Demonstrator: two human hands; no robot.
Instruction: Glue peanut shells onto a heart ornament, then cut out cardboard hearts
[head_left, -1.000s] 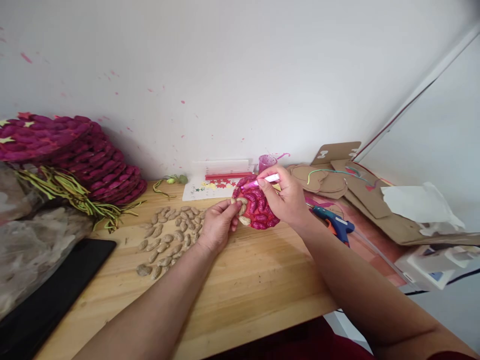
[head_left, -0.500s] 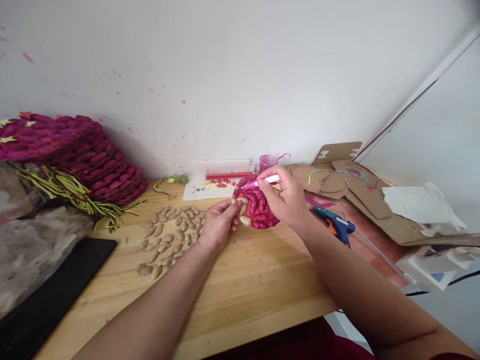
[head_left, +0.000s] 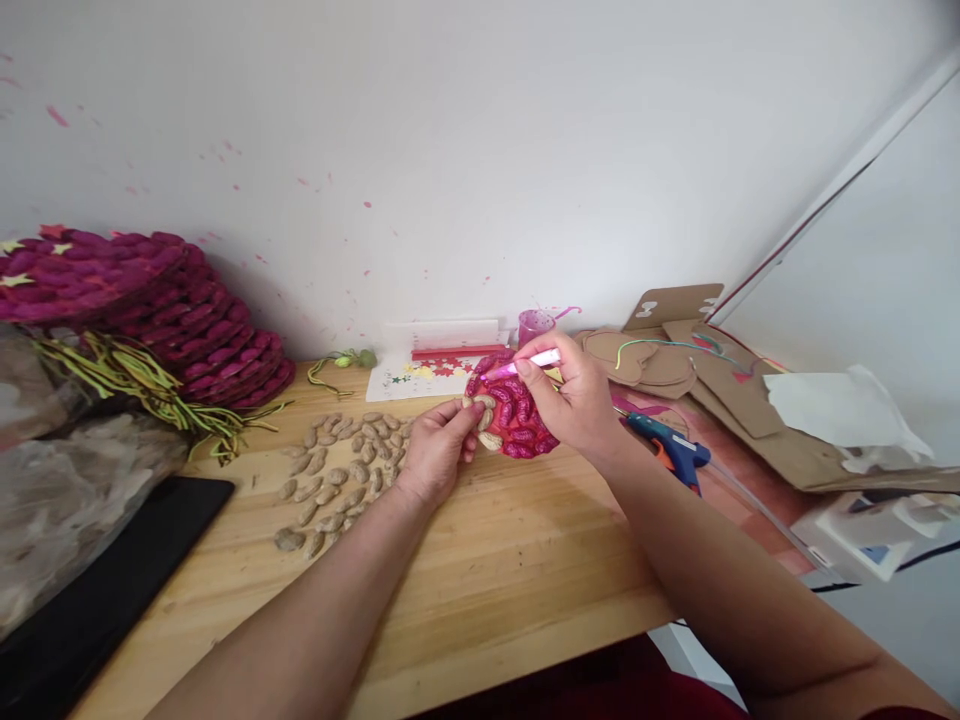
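A round red disc covered with peanuts [head_left: 517, 405] is held up above the table in front of me. Most of its peanuts are magenta; a few at its left edge are still plain tan. My left hand [head_left: 442, 440] pinches that left edge, thumb on the tan peanuts [head_left: 489, 440]. Between the fingers of my right hand [head_left: 574, 395] is a pink marker [head_left: 529, 362] with a white end, its tip at the upper left peanuts of the disc. Loose peanuts [head_left: 337, 475] lie on the table left of my left hand.
Stacked magenta peanut discs [head_left: 225, 340] and yellow-green cords [head_left: 142, 380] stand at left, beside plastic bags [head_left: 67, 510]. Paper stars [head_left: 442, 368] lie on white paper at the back, near a pink cup [head_left: 535, 323]. A blue glue gun [head_left: 675, 450] and cardboard pieces [head_left: 727, 390] are at right.
Hardly anything differs. Both hands keep their grip, and the marker tip stays at the upper left of the disc.
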